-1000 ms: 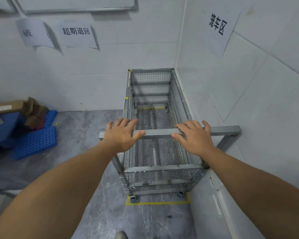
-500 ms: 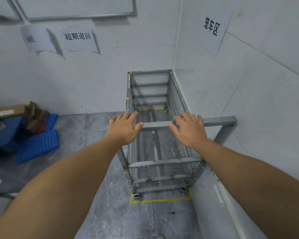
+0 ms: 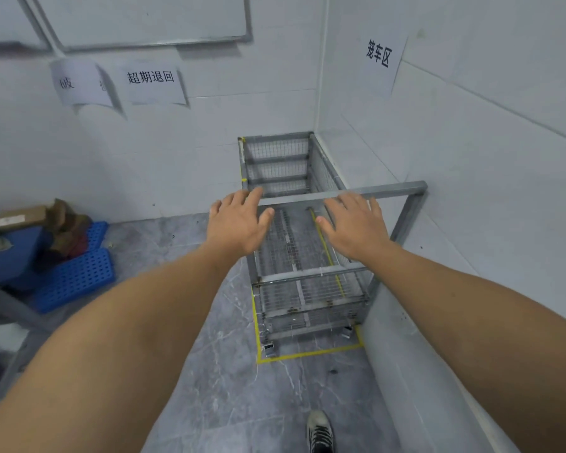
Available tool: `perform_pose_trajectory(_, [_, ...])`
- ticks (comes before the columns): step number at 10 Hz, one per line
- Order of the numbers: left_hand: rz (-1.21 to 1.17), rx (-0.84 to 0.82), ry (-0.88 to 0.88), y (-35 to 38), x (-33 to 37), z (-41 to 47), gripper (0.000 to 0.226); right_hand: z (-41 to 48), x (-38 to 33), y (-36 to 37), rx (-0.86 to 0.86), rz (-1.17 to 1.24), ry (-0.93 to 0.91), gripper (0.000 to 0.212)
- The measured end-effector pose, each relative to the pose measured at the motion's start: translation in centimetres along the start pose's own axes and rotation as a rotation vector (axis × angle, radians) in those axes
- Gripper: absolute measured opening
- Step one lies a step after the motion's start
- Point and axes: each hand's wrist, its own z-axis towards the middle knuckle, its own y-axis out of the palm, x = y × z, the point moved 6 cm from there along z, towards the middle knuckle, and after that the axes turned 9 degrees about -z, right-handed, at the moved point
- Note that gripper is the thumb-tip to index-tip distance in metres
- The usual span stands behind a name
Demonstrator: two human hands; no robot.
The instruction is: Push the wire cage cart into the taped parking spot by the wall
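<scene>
Standing in the wall corner, the wire cage cart [image 3: 303, 256] sits inside the yellow taped spot [image 3: 307, 354]. I note my left hand [image 3: 239, 223] and right hand [image 3: 355, 225], fingers spread, holding nothing, at its handle bar [image 3: 396, 188].

The scene is lit evenly by soft, diffuse light from overhead; the source itself is not seen. A cool, bluish-grey cast is laid over the white wall tiles [image 3: 177, 152]. No hard glare is found, only a faint sheen on the grey floor [image 3: 209, 371]. Soft shadows are thrown down and to the right of the paper signs [image 3: 151, 81] on the back wall. Motion blur is seen on the fingertips of the left hand [image 3: 239, 223] and the right hand [image 3: 353, 227], and on the handle bar [image 3: 396, 189]. Strong wide-angle distortion is shown: the forearms are swollen toward the lower corners and the wall lines are bowed. The shoe [image 3: 319, 431] at the bottom edge is rendered slightly soft.
</scene>
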Motion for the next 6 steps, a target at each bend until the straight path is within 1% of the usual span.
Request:
perform_pose_trajectory(1, [0.001,0.041,0.027,-1.6,0.6,-1.4,0.060,-2.1,-0.4,-1.9,0.027,-0.005,0.015,0.053])
perform_pose_trajectory(2, [0.010,0.079,0.047,-3.4,1.9,-2.9,0.059,-3.9,-0.4,-4.3,0.061,-0.012,0.030,0.050])
perform_pose_trajectory(4, [0.034,0.116,0.069,-5.3,4.7,-5.7,0.061,-6.7,0.1,-8.2,0.049,0.000,0.041,0.061])
perform_pose_trajectory(6, [0.057,0.198,0.022,-7.9,8.4,-9.9,0.064,-10.2,0.8,-12.0,0.147,-0.003,-0.003,0.069])
